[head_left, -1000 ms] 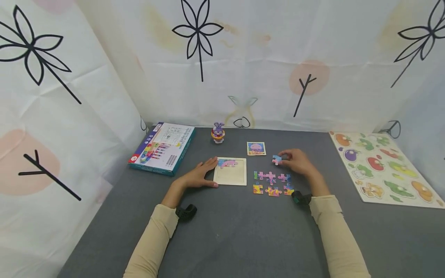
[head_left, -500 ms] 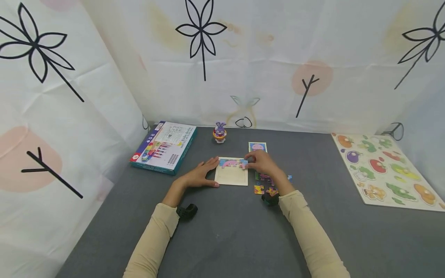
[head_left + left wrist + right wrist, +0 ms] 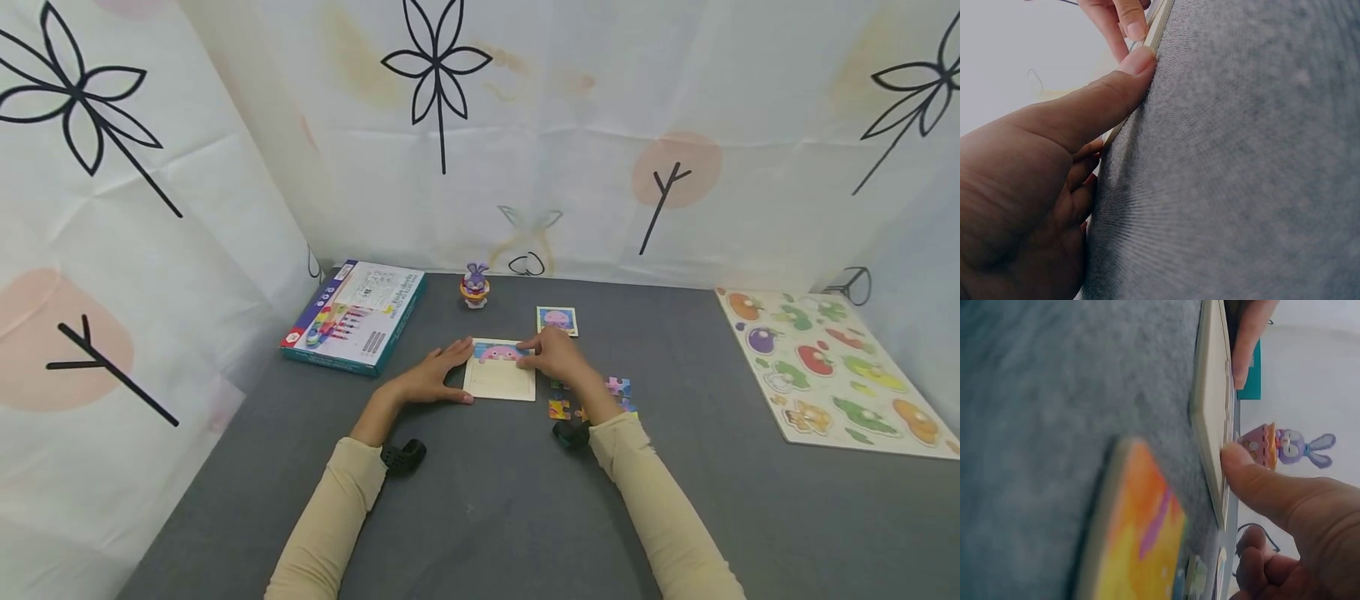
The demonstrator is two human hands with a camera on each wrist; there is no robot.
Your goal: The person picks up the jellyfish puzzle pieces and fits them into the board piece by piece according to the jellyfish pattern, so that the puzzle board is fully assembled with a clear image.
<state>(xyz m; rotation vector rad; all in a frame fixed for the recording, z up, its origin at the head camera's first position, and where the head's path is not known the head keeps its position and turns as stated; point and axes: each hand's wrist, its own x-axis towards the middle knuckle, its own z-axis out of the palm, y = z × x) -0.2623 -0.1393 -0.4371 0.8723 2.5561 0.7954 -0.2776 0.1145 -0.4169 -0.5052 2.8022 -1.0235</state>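
A pale wooden puzzle tray [image 3: 498,385] lies on the table, with picture pieces along its far edge showing a pink character on blue [image 3: 497,352]. My left hand [image 3: 431,377] rests at its left side, fingers and thumb spread along the edge. The thumb [image 3: 1138,60] touches the tray's rim in the left wrist view. At the tray's far right corner my right hand [image 3: 558,357] holds a puzzle piece with thumb and index finger; the hand mostly covers that piece. Loose jigsaw pieces [image 3: 618,386] lie to the right, partly hidden under the right wrist.
A small picture card [image 3: 557,319] lies behind the right hand. A rabbit figurine [image 3: 475,287] stands at the back, and a boxed paint set [image 3: 356,317] lies back left. A large vegetable board [image 3: 840,367] covers the right side. White patterned cloth [image 3: 570,108] hangs behind.
My right hand has carried the blue-and-pink piece leftward from above the loose pieces to the tray's far right corner, then slightly further left. The left hand has stayed at the tray.
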